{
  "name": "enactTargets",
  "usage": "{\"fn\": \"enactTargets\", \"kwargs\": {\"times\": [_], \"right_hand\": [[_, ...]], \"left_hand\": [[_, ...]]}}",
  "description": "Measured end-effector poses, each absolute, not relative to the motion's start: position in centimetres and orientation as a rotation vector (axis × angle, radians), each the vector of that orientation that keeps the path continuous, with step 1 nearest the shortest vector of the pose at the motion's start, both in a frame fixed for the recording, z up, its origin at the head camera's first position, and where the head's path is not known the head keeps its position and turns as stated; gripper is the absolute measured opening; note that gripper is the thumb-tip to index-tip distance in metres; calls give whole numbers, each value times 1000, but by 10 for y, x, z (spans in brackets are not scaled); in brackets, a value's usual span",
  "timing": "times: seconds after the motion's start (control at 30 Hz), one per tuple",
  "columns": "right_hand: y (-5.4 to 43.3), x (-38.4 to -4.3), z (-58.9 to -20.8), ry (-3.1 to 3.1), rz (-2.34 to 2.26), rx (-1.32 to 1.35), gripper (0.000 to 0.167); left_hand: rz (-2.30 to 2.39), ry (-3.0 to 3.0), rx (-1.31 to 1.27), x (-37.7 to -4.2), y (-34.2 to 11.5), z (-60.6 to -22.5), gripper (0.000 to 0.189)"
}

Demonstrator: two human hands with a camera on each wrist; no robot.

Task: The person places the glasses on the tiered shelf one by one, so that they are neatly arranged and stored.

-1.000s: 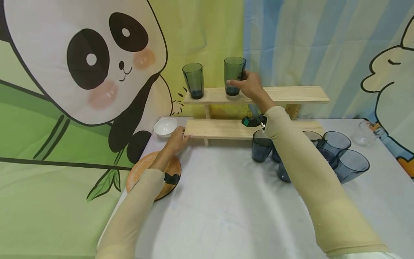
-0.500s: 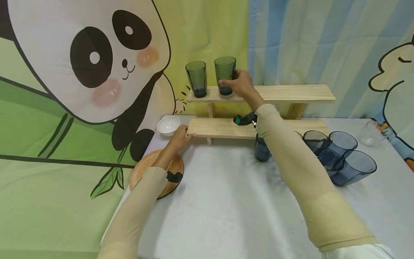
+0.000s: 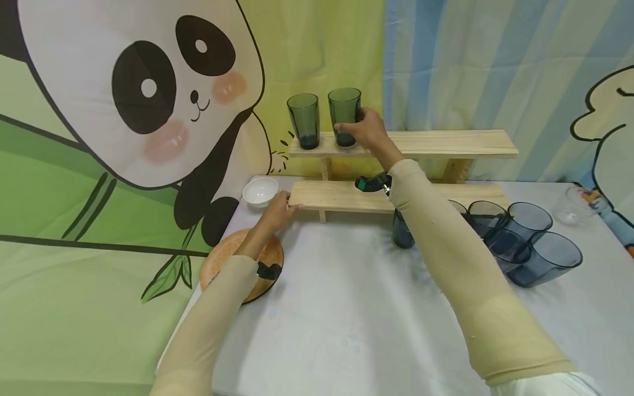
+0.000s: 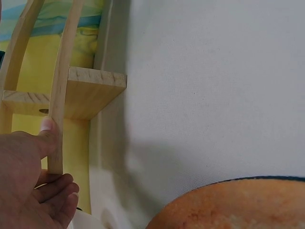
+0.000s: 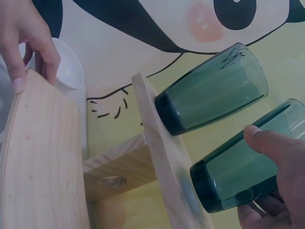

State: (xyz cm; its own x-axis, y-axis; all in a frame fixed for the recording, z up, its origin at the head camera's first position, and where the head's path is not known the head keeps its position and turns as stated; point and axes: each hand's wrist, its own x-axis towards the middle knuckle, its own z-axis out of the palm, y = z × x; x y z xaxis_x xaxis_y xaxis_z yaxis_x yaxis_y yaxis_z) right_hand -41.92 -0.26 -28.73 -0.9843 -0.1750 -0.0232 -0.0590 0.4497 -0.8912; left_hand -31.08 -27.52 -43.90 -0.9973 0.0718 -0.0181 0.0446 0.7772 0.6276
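My right hand grips a tumbler by its side at the upper board of a two-tier wooden shelf. In the right wrist view, the thumb lies along this tumbler with fingers curled beneath. Just to its left, a matching tumbler stands upright on the board's left end, a narrow gap between them. My left hand pinches the left end of the lower board. Seen from the left wrist, the thumb presses one face of that board and the fingers curl around its end.
Several blue-grey tumblers stand on the white table at right, partly hidden by my right sleeve. Behind them is a clear glass vessel. A white bowl sits by the shelf's left end; an orange-brown round plate lies under my left forearm.
My right hand has shifted the tumbler left along the upper board, closer to the other one, then stayed there. My left hand keeps its hold on the lower board. The head view has turned slightly.
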Motion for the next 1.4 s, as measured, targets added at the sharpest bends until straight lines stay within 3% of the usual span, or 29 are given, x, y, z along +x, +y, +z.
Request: {"fn": "enactTargets", "kwargs": {"times": [0.57, 0.87, 1.03, 1.4], "right_hand": [[-8, -416, -309, 2556, -1652, -292, 97], [1, -415, -310, 2612, -1568, -290, 113], [21, -407, -296, 2694, -1343, -388, 116], [102, -383, -261, 2822, -923, -626, 104]], "left_hand": [[1061, 2922, 112, -311, -272, -443, 60], [1078, 2906, 125, -316, -267, -444, 60], [1078, 2900, 131, -318, -266, -444, 60], [1081, 2903, 110, -320, -277, -441, 61]]}}
